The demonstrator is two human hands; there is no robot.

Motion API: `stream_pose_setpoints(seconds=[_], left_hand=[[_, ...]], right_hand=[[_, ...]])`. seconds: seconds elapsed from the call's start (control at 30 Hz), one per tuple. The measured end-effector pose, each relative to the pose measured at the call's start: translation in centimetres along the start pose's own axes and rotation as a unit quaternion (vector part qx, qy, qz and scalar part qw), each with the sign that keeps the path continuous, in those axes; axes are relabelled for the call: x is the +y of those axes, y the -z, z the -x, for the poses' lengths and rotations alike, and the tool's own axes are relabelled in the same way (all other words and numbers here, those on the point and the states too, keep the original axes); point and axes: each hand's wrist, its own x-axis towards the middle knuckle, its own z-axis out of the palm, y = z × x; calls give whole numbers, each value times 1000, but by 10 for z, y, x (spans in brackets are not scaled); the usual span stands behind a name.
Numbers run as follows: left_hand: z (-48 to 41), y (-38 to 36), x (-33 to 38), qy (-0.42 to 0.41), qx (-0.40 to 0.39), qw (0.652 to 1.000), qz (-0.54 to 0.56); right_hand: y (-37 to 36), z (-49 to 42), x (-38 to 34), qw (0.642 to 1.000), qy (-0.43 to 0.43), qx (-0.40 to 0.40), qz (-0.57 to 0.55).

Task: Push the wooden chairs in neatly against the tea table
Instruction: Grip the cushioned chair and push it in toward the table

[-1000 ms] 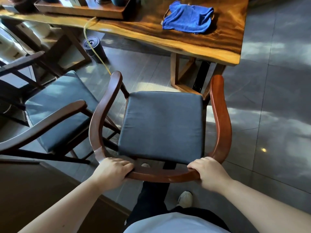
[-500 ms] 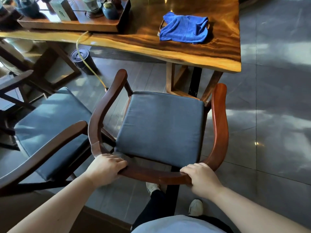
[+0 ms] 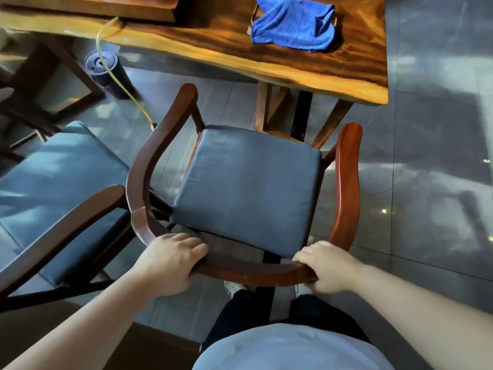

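Head view: both hands, left hand (image 3: 170, 263) and right hand (image 3: 326, 268), are closed around the curved back rail of a reddish wooden armchair with grey cushion (image 3: 248, 188), its front facing the golden-brown slab bench (image 3: 266, 54) directly ahead, not yet tucked under.

Since a second ago the wooden armchair (image 3: 248, 188) has slid toward 12 o'clock, its front edge now nearly under the tea table (image 3: 266, 60) rim. The armchair's right armrest tip has closed on the table's corner at 1 o'clock.
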Motion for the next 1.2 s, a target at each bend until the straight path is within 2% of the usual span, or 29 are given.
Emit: stream_pose_setpoints(seconds=[0.1,0.17,0.3,0.43,0.53,0.8,1.1,1.2], left_hand=[[-13,-3,44,-9,17,1000,3],[-27,-7,74,3,0,1000,-5],[-56,-9,114,91,-94,991,-12],[-51,-20,114,129,-110,985,-11],[-54,-23,117,144,-105,984,1],[-90,-14,142,150,-92,984,31],[-103,-15,146,128,-81,987,45],[-94,-22,135,110,-69,991,16]], right_hand=[[12,4,20,995,31,-31,85],[22,5,32,988,55,-47,138],[36,4,63,971,104,-81,202],[49,-9,85,939,175,-106,277],[55,-18,94,925,205,-146,286],[75,-17,135,914,225,-165,294],[82,-11,152,922,225,-129,289],[77,-10,144,924,218,-111,293]])
